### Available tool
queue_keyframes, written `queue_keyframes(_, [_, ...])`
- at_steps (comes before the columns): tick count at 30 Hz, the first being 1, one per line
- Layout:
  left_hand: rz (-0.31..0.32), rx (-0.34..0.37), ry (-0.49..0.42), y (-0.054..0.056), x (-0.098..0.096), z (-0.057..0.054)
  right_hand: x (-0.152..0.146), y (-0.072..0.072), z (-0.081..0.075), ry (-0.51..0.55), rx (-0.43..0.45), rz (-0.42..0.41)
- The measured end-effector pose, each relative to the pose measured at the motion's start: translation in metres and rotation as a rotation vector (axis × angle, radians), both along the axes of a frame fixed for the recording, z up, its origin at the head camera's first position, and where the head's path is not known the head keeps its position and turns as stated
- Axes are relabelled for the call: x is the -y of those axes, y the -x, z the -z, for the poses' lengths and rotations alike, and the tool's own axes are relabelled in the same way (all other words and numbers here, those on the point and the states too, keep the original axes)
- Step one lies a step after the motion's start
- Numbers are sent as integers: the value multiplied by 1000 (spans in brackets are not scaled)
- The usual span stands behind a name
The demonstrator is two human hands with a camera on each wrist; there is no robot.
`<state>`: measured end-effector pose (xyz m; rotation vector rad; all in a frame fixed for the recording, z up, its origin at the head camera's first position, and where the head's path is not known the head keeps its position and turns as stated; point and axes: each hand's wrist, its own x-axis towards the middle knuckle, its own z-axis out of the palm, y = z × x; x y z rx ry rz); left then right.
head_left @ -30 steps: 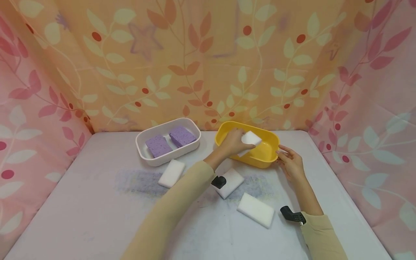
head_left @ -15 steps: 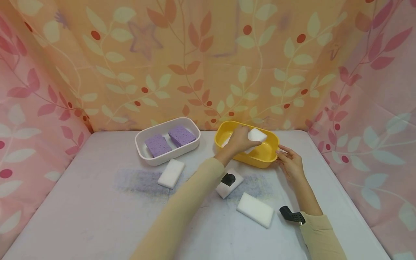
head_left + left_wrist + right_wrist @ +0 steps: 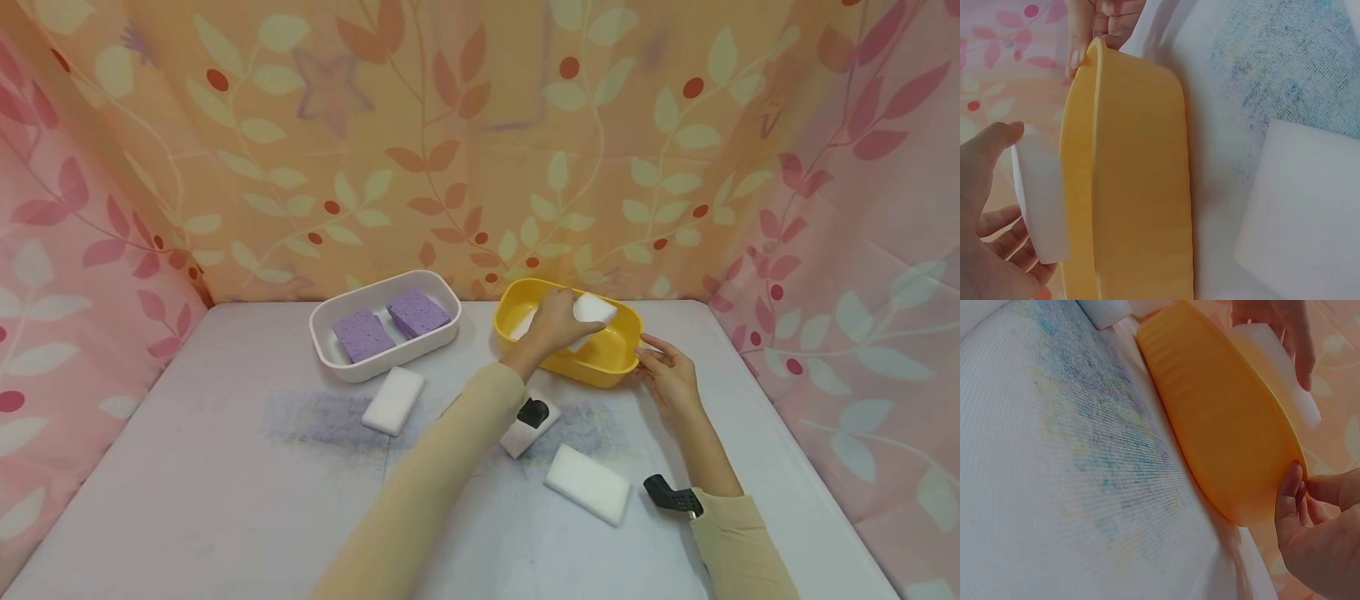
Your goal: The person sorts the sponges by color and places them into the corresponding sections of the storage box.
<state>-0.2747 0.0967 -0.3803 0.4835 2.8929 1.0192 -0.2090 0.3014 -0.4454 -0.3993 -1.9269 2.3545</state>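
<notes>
Sponge [image 3: 595, 308], white, sat tilted over the opening of the yellow tub [image 3: 618, 346], slightly farther right than a second earlier; contact with the tub floor couldn't be told. Left hand [image 3: 557, 321] pinched it and had shifted right along with it. Another white piece [image 3: 522, 325] now showed in the tub's left end. Right hand [image 3: 672, 379] was unchanged, pinching the tub's right rim. Three loose white sponges [image 3: 588, 483] and the white tray [image 3: 408, 350] with two purple sponges [image 3: 363, 336] stayed put. Tub and tray stood near the back edge of the desk [image 3: 187, 467], gap between them; open surface stretched left and front, narrower strip right of the right forearm.
</notes>
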Motion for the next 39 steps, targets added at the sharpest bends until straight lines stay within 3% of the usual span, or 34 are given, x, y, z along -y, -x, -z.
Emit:
queue_keyframes(11, [-7, 12, 28, -4, 0, 0, 2, 1, -1, 6, 14, -10])
queue_keyframes(24, [28, 8, -53, -8, 9, 3, 2, -1, -3, 6, 28, 5])
queue_keyframes(39, [61, -26, -96, -22, 25, 1, 1, -1, -3, 19, 24, 4])
